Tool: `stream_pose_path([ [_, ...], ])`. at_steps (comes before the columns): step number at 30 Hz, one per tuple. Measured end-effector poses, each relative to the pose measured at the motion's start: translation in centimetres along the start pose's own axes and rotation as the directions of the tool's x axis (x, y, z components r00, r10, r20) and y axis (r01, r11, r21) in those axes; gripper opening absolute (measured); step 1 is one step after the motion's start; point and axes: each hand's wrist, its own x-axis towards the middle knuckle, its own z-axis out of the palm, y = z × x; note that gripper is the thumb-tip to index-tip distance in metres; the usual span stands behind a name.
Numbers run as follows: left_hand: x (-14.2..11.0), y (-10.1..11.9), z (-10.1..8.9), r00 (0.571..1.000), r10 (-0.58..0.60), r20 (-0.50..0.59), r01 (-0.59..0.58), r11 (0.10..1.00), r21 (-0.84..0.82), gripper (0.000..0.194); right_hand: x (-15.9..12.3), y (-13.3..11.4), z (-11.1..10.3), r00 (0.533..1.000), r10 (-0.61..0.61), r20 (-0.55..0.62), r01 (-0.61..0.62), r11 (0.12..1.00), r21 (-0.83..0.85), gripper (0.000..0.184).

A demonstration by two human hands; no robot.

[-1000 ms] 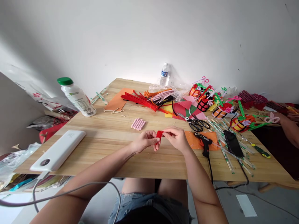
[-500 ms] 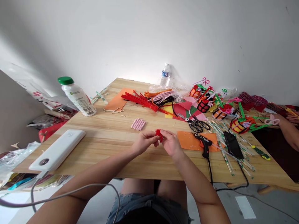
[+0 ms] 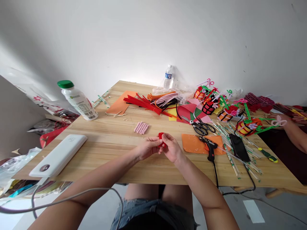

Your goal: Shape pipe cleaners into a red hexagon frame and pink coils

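Note:
Above the table's front part, my left hand (image 3: pixel 149 147) and my right hand (image 3: pixel 171 147) meet with fingers closed. Between them they pinch a small red pipe cleaner piece (image 3: pixel 161 135), mostly covered by the fingertips, so its exact shape is hidden. Just beyond my left hand lies a pink pad of coiled pipe cleaners (image 3: pixel 141 127). To the right of my right hand, a black glue gun (image 3: pixel 210 148) rests on an orange sheet (image 3: pixel 190 143). Behind it are black-handled scissors (image 3: pixel 201 127). A bundle of red pipe cleaners (image 3: pixel 146 106) lies farther back.
At left stand a green-capped bottle (image 3: pixel 78 100) and a white power bank (image 3: pixel 59 156) with a cable. Several decorated small baskets (image 3: pixel 248 126), glue sticks (image 3: pixel 232 159), a phone (image 3: pixel 240 148) and a screwdriver (image 3: pixel 268 155) lie right. Another person's arm (image 3: pixel 294 131) shows at far right.
Both my hands have shifted slightly left, and the fingers have moved closer together around the red piece. The view has moved slightly; objects on the table stay in place.

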Motion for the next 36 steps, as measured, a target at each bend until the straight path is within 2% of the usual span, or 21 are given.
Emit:
stream_pose_path([
  [4,-0.1,-0.1,0.1,1.0,0.025,-0.013,-0.025,0.999,0.024,0.026,-0.1,-0.1,0.2,0.999,-0.022,-0.047,0.022,1.0,0.004,0.036],
  [6,-0.1,0.0,0.2,0.998,0.048,-0.034,-0.047,0.998,0.042,0.026,-0.1,-0.3,0.2,0.992,-0.071,-0.107,0.065,0.996,-0.056,0.034],
  [8,-0.2,0.2,0.3,0.997,0.063,-0.035,-0.061,0.996,0.063,0.025,-0.2,-0.7,0.1,0.983,-0.145,-0.117,0.127,0.981,-0.147,0.03],
  [10,-0.3,0.4,0.4,0.998,0.059,-0.013,-0.058,0.996,0.07,0.024,-0.2,-1.0,-0.2,0.985,-0.173,-0.028,0.164,0.967,-0.195,0.027],
  [14,-0.5,0.9,0.5,0.998,-0.007,0.07,0.002,0.998,0.066,0.024,0.0,-1.6,-0.8,0.977,-0.079,0.197,0.11,0.982,-0.153,0.037],
  [19,-0.7,0.9,0.5,0.992,-0.023,0.128,0.011,0.996,0.092,0.026,0.1,-1.8,-1.3,0.939,-0.007,0.344,0.074,0.98,-0.183,0.042],
  [21,-0.6,0.6,0.4,0.992,-0.006,0.123,-0.01,0.992,0.129,0.029,0.2,-1.7,-1.4,0.946,-0.03,0.324,0.103,0.972,-0.212,0.038],
  [26,-0.2,-0.1,0.1,0.995,0.047,0.085,-0.069,0.956,0.284,0.04,0.2,-1.1,-0.8,0.975,-0.142,0.173,0.18,0.958,-0.225,0.031],
  [30,-0.3,-0.3,0.2,0.989,0.121,0.08,-0.142,0.925,0.352,0.04,-0.1,-0.8,-0.2,0.981,-0.113,0.157,0.137,0.979,-0.15,0.034],
  [33,-0.6,-0.1,0.6,0.99,0.089,0.109,-0.115,0.957,0.267,0.035,-0.2,-1.0,-0.3,0.985,-0.079,0.152,0.099,0.986,-0.132,0.036],
  [36,-0.8,0.3,1.0,0.989,0.004,0.151,-0.018,0.995,0.095,0.03,0.0,-1.3,-0.9,0.988,-0.035,0.147,0.057,0.987,-0.149,0.035],
])
